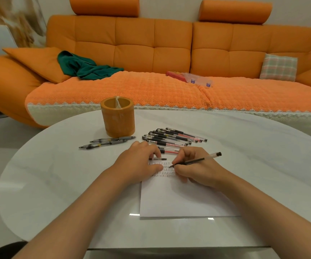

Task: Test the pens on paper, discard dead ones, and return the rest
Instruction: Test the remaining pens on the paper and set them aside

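**Testing 1 pen on the sheet**

My right hand (195, 171) grips 1 black pen (197, 160), fingers curled round its barrel. Its long axis runs diagonally: tip down-left, touching the paper (179, 199) among rows of small marks, tail end up-right and away from me. My left hand (138, 161) rests on the top left of the sheet, curled fingers holding 1 pen cap (160, 159) that lies roughly left-right.

Beyond my hands lies a fan of capped pens (173, 138), about 8, overlapping too closely to count exactly, their long axes running left to right. To their left lie 2 or 3 grey click pens (108, 142), also lengthwise left-right. 1 orange pen holder (118, 116) stands upright behind them on the white table (57, 174).
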Available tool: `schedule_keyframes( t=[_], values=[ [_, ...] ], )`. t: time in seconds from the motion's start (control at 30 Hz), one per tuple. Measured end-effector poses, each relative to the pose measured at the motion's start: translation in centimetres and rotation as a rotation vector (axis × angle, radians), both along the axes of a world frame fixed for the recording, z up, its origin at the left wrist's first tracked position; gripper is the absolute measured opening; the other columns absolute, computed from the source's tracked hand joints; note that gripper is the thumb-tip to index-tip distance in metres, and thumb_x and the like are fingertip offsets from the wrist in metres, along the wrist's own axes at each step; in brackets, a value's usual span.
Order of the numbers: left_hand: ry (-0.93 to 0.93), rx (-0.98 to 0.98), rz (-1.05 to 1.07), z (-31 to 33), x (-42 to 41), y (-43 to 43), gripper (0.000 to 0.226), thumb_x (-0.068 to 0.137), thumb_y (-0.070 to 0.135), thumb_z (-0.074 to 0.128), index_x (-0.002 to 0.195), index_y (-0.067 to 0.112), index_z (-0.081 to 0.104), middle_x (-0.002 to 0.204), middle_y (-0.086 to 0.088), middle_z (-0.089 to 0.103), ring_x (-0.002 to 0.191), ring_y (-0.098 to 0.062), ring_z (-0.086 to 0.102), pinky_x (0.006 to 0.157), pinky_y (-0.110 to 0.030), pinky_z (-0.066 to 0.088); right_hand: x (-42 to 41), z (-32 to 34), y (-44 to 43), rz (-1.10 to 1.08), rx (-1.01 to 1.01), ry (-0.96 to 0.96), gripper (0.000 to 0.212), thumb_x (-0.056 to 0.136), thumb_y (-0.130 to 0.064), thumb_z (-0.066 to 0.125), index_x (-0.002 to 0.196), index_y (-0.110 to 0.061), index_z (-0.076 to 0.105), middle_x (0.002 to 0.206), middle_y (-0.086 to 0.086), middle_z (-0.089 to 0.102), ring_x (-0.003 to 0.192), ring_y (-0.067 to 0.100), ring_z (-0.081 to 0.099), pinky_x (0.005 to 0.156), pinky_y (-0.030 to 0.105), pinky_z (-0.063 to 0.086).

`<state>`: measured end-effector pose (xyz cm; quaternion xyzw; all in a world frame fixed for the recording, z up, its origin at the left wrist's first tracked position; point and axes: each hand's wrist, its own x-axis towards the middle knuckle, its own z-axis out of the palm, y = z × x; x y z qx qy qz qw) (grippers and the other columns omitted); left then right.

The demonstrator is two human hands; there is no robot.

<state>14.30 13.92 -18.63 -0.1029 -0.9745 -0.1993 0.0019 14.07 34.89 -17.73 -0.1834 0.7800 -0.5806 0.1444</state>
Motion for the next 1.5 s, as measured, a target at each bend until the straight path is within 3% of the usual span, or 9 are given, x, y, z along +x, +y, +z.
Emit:
schedule_keyframes(
  t=[0.23, 0.37, 0.7, 0.97, 1.23, 1.5],
  values=[
    [0.000, 0.001, 0.034, -0.2, 0.0, 0.5, 0.036, 0.083, 0.058, 0.064, 0.114, 0.042, 0.055, 0.115, 0.013, 0.052, 0.115, -0.010, 0.041, 0.091, -0.034, 0.048, -0.1, -0.5, 0.0, 0.025, 0.072, 0.026, 0.013, 0.081, 0.012, 0.060, 0.074, 0.007, 0.050, 0.052, 0.019, 0.056, 0.040, 0.022, 0.049, 0.043, 0.028, 0.039],
    [0.006, -0.018, 0.072, -0.4, 0.1, 0.9, 0.046, 0.078, 0.068, 0.065, 0.114, 0.042, 0.054, 0.114, 0.014, 0.051, 0.112, -0.010, 0.041, 0.090, -0.034, 0.048, -0.3, -0.6, 0.0, 0.010, 0.101, 0.035, 0.016, 0.083, 0.009, 0.062, 0.074, 0.005, 0.050, 0.052, 0.012, 0.055, 0.043, 0.021, 0.049, 0.044, 0.027, 0.038],
    [-0.010, -0.041, 0.078, -0.5, -0.2, 0.8, 0.048, 0.077, 0.070, 0.065, 0.115, 0.043, 0.053, 0.116, 0.013, 0.052, 0.110, -0.010, 0.041, 0.089, -0.035, 0.049, 0.0, -0.5, -0.1, 0.026, 0.210, 0.130, 0.020, 0.081, 0.001, 0.068, 0.068, -0.001, 0.052, 0.060, 0.014, 0.062, 0.051, 0.018, 0.057, 0.047, 0.029, 0.044],
    [-0.028, -0.047, 0.077, -0.3, -0.1, 0.9, 0.048, 0.078, 0.069, 0.065, 0.116, 0.042, 0.052, 0.118, 0.012, 0.052, 0.113, -0.011, 0.040, 0.089, -0.034, 0.047, 0.2, -0.6, -0.1, 0.006, 0.229, 0.195, 0.022, 0.077, 0.005, 0.067, 0.066, 0.000, 0.049, 0.053, 0.002, 0.058, 0.050, 0.011, 0.052, 0.048, 0.026, 0.041],
    [-0.036, -0.049, 0.085, -0.3, 0.0, 1.0, 0.047, 0.079, 0.068, 0.065, 0.115, 0.042, 0.052, 0.120, 0.012, 0.052, 0.114, -0.011, 0.040, 0.090, -0.034, 0.046, 0.2, -1.1, 0.0, -0.007, 0.202, 0.201, 0.019, 0.078, 0.003, 0.068, 0.070, 0.002, 0.051, 0.059, 0.012, 0.060, 0.051, 0.013, 0.055, 0.050, 0.028, 0.042],
    [-0.037, -0.046, 0.083, -0.3, 0.0, 1.0, 0.047, 0.079, 0.069, 0.065, 0.116, 0.042, 0.051, 0.119, 0.012, 0.051, 0.114, -0.011, 0.040, 0.091, -0.034, 0.046, 0.0, -1.4, 0.2, 0.007, 0.178, 0.170, 0.018, 0.078, 0.004, 0.067, 0.069, 0.001, 0.052, 0.058, 0.009, 0.059, 0.053, 0.016, 0.055, 0.051, 0.031, 0.043]
  ],
)
